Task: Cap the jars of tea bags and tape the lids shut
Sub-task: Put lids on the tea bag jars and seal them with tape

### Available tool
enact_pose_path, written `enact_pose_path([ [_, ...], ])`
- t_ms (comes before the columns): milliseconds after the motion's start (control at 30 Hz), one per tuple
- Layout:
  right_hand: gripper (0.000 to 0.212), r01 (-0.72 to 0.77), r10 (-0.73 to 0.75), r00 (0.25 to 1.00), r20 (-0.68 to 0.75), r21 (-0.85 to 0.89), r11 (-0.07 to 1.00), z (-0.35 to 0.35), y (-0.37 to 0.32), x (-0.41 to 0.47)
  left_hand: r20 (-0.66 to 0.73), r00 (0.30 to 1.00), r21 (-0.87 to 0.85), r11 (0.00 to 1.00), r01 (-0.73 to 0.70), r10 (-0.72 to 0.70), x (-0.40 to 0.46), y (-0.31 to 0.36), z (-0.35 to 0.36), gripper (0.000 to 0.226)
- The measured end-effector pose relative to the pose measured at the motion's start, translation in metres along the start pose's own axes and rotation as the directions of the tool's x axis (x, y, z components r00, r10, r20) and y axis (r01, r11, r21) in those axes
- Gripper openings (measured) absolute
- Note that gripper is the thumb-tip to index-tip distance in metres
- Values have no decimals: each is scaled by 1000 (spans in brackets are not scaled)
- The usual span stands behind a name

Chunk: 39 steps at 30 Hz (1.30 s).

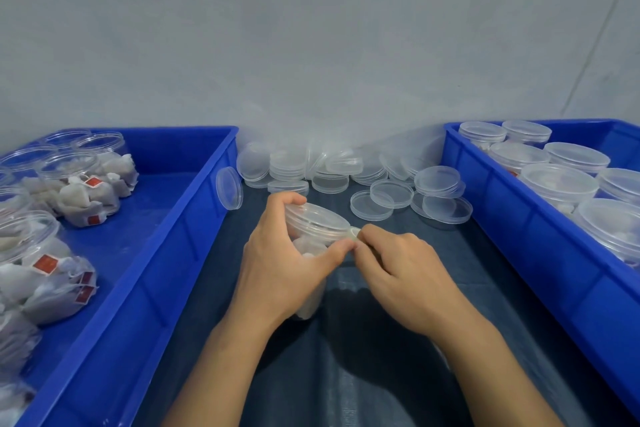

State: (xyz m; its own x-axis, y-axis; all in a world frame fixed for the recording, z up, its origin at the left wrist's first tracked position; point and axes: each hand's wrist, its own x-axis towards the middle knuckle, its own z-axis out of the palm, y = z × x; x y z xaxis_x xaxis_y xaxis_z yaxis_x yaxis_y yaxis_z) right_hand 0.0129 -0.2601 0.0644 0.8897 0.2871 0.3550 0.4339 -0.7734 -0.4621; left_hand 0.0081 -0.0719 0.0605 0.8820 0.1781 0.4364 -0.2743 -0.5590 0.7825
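I see the left hand (284, 263) wrapped around the jar (311, 253), whose lid (317, 218) tips toward the right hand (398, 270). That hand pinches something small, maybe tape, right at the lid's edge.

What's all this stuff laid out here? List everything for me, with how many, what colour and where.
held jar: one, clear with pale tea bags inside, lid on, centre, tilted.
tape: one small clear piece, at the lid's edge, hard to make out.
loose lids: a heap, too many to count, clear, at the back by the wall.
left bin: one, blue, left side.
open jars: several, clear, uncapped, full of tea bags with red tags, in the left bin.
right bin: one, blue, right side.
capped jars: at least eight, clear, in the right bin.
mat: one, dark blue, between the bins.
wall: grey, behind.
left hand: grips the held jar.
right hand: pinches the tape.
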Motion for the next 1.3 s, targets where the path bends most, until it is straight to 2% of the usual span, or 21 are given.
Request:
enact_pose_path([
  [633, 42, 21, -20, 995, -98, 7, 1000, -4, -9, -1, 32, 999, -26, 999, -24, 25, -1, -2, -5, 67],
  [767, 44, 50, -44, 993, -107, 54, 997, -10, -13, -4, 93, 996, -113, 994, 13, -2, 2, -6, -11, 61],
  [933, 45, 81, -66, 993, -99, 161, 984, -17, -13, -4, 225, 972, -334, 932, 140, -66, 7, -15, -21, 57],
  [1033, 43, 64, -46, 997, -69, 301, 952, -18, -13, -5, 335, 936, -458, 849, 265, -111, 9, -18, -22, 65],
  [1100, 38, 25, -5, 999, -46, 441, 897, -20, -14, -5, 483, 871, -567, 728, 386, -85, 5, -19, -24, 70],
  [1133, 36, 14, 33, 997, -71, 574, 819, -23, -13, -4, 562, 825, -633, 615, 469, -50, 3, -18, -27, 72],
  [1167, 35, 21, 87, 991, -105, 746, 665, -27, -10, -3, 622, 782, -689, 460, 561, -22, 6, -17, -28, 76],
  [1200, 34, 47, 139, 982, -125, 884, 465, -33, -6, -2, 643, 766, -728, 315, 608, 7, 8, -20, -31, 83],
  [1233, 33, 93, 177, 972, -155, 944, 318, -39, 0, -2, 640, 767, -755, 219, 617, 43, 9, -23, -36, 88],
  [1267, 33, 132, 207, 959, -196, 949, 287, -41, 6, -2, 634, 771, -765, 193, 614, 60, 9, -24, -40, 89],
  [1300, 34, 143, 231, 943, -239, 920, 366, -40, 11, -1, 642, 762, -761, 185, 622, 79, 9, -24, -43, 90],
])
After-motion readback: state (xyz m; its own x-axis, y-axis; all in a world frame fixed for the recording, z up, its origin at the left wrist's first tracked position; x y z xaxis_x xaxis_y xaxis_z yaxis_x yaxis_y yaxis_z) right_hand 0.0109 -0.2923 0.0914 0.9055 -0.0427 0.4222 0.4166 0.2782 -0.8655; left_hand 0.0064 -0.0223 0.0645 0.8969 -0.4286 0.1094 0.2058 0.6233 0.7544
